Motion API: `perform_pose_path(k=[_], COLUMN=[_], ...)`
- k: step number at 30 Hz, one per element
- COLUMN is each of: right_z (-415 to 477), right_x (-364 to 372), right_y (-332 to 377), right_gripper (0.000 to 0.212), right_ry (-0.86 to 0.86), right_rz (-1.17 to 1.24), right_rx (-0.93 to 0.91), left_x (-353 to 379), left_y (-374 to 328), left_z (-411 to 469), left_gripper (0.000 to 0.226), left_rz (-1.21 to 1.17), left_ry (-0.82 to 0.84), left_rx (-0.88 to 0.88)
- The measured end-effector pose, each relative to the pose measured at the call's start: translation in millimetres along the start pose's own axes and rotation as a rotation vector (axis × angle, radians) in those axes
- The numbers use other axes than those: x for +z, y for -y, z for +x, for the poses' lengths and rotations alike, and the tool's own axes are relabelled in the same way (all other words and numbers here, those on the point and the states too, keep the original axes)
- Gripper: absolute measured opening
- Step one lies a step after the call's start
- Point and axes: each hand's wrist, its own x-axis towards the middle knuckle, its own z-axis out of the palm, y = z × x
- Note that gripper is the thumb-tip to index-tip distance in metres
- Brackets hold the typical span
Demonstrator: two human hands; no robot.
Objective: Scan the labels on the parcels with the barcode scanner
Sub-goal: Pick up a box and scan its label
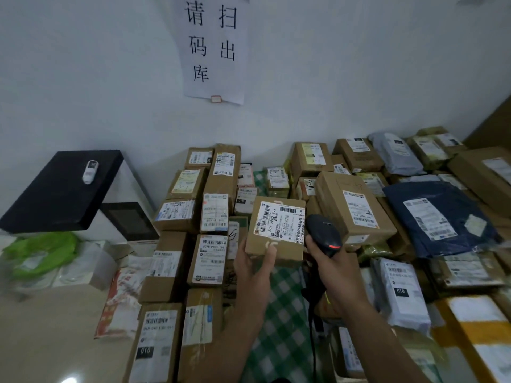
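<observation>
My left hand (255,268) grips a small brown cardboard parcel (286,246) from below, thumb on its front face, and holds it above the table. Its white barcode label (279,221) faces up. My right hand (336,275) holds a black barcode scanner (323,234) by its handle, just right of the parcel. The scanner's head sits close to the label's right edge and a red light glows on its back. A black cable (312,327) hangs down from the handle.
Labelled cardboard boxes lie in rows on the left (210,261) and piled at the back right (356,208). A dark blue mailer bag (439,217) and grey bags (401,297) lie right. A green checked cloth (284,313) covers the table. A black-topped machine (63,189) stands left.
</observation>
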Motion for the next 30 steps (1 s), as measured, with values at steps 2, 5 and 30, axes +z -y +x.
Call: perform_pose_path(k=[2, 5, 30], right_z=[-5, -12, -24], right_x=[-1, -2, 2], right_y=[0, 3, 47], right_gripper=[0.027, 0.028, 0.021], right_ry=[0.028, 0.024, 0.339], right_rz=[-0.006, -0.024, -0.266], right_rx=[-0.005, 0.015, 0.031], left_x=[1, -5, -64], left_y=[-2, -9, -67], left_z=[0, 6, 108], left_gripper=[0.059, 0.053, 0.067], left_rz=[-0.069, -0.064, 0.808], left_ry=[0.022, 0.033, 0.134], left_rx=[0.018, 0.041, 0.432])
